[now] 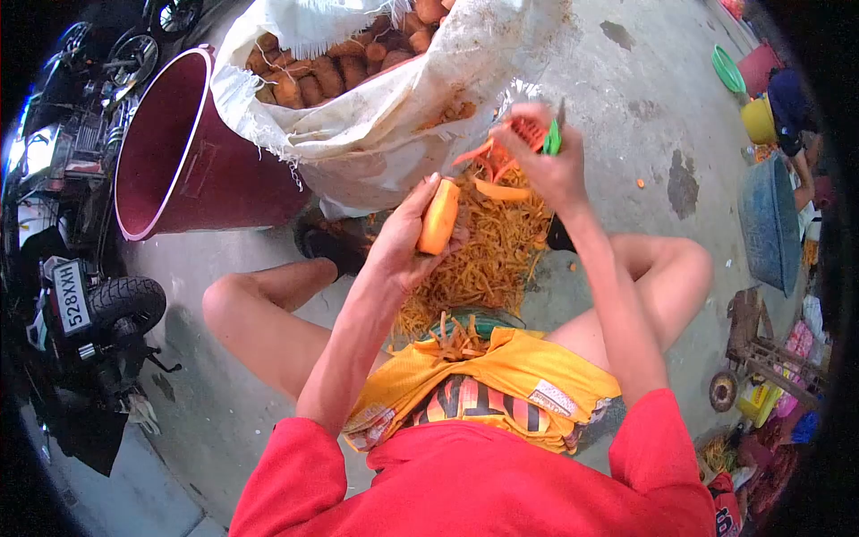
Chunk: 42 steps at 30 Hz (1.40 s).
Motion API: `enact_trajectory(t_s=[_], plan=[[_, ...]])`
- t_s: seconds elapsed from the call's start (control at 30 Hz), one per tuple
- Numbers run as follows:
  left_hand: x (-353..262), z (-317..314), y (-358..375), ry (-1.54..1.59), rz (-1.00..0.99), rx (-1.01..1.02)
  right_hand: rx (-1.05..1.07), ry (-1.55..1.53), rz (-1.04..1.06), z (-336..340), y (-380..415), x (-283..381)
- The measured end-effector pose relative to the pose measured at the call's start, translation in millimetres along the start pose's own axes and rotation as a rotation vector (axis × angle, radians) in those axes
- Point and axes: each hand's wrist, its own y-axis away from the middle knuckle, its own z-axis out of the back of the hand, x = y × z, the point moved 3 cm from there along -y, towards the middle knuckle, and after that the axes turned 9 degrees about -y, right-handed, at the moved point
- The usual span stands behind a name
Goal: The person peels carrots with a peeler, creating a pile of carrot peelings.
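A peeled orange carrot (pixel 438 217) is in my left hand (pixel 403 234), tilted upward with its near side wrapped by my fingers. My right hand (pixel 548 161) grips a red and green peeler (pixel 530 134), a little apart from the carrot on its upper right. An orange strip (pixel 501 191) shows just below the peeler. Under both hands, a heap of peelings (pixel 492 255) covers the floor between my legs, and some peelings lie on my yellow shorts (pixel 510 352).
A white sack (pixel 385 116) of carrots (pixel 327 76) stands ahead, beside a dark red tub (pixel 233 161). Motorcycles (pixel 125 309) line the left. At right, another person (pixel 796 116) bends near a blue basin (pixel 769 224); a small cart (pixel 761 345) stands nearer.
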Motion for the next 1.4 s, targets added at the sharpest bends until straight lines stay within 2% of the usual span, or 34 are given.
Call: enact_trajectory(t_s=[0.03,0.07,0.1,0.13,0.17,0.23,0.27,0.37,0.4,0.5,0.53,0.57,0.63,0.67,0.7,0.77,0.8,0.83,0.9,0.93,0.97,1.03,1.07,1.1,1.17,1.2,1.23,1.3,1.37,1.4], plan=[[1,-5,1,0.092,0.05,0.065,0.004,0.0,0.006,-7,8,5],[0,-17,3,0.092,0.045,0.066,0.154,0.03,0.171,-21,17,23],[-2,-29,6,-0.009,0.018,-0.109,0.302,0.059,0.337,-30,23,36],[-4,-32,9,-0.111,-0.006,-0.286,0.376,0.17,0.39,-31,24,40],[-1,-28,10,-0.11,0.001,-0.295,0.373,0.165,0.381,-29,23,33],[4,-16,9,-0.188,-0.033,-0.342,0.043,0.07,0.083,-5,3,2],[5,6,3,0.042,0.045,-0.003,0.021,0.159,0.048,11,-8,-11],[5,-3,3,-0.025,-0.012,-0.076,0.058,0.057,0.166,-8,13,10],[4,-18,4,-0.03,-0.001,-0.245,0.296,0.022,0.191,-20,20,26],[5,-16,5,-0.143,-0.009,-0.27,0.3,0.098,0.316,-19,17,18],[2,-9,8,-0.25,-0.07,-0.273,0.163,0.017,0.134,-10,9,3],[3,-1,8,-0.247,-0.075,-0.272,0.168,0.018,0.136,-4,4,1],[5,7,5,-0.126,-0.067,-0.087,0.053,-0.017,0.037,8,-5,-4],[3,-8,8,-0.315,-0.113,-0.241,0.087,0.033,0.114,-4,4,10],[2,-22,11,-0.311,-0.115,-0.242,0.092,0.032,0.113,-12,10,18],[4,-34,14,-0.284,-0.033,-0.331,0.347,0.179,0.404,-29,18,33],[7,-21,6,-0.294,-0.068,-0.395,0.275,0.1,0.372,-26,13,26],[11,-8,6,-0.291,-0.053,-0.401,0.271,0.1,0.357,-18,9,12],[-1,-5,9,-0.407,-0.14,-0.314,0.072,0.223,0.124,0,-12,-3],[-1,-4,10,-0.441,-0.154,-0.36,0.001,0.081,0.037,5,-7,-8],[-4,-14,12,-0.441,-0.162,-0.359,0.004,0.08,0.044,-4,-1,2],[-3,-31,14,-0.26,-0.145,-0.336,0.243,0.03,0.212,-26,17,30],[-3,-29,14,-0.217,-0.055,-0.203,0.395,0.175,0.33,-30,24,40],[-3,-24,12,-0.22,-0.052,-0.203,0.39,0.175,0.33,-28,20,36],[4,-13,17,-0.163,-0.004,-0.318,0.115,0.076,0.203,-6,4,14],[7,-11,16,-0.161,0.0,-0.317,0.067,0.293,0.203,6,-10,5],[7,-11,13,-0.127,-0.013,-0.236,0.063,0.298,0.208,11,-6,-2],[5,-13,10,-0.052,-0.046,-0.082,0.038,-0.047,0.057,0,4,5],[6,-22,12,-0.072,-0.056,-0.168,0.083,-0.088,0.12,-22,21,18],[4,-24,12,-0.103,-0.058,-0.249,0.236,0.033,0.26,-31,24,35]])
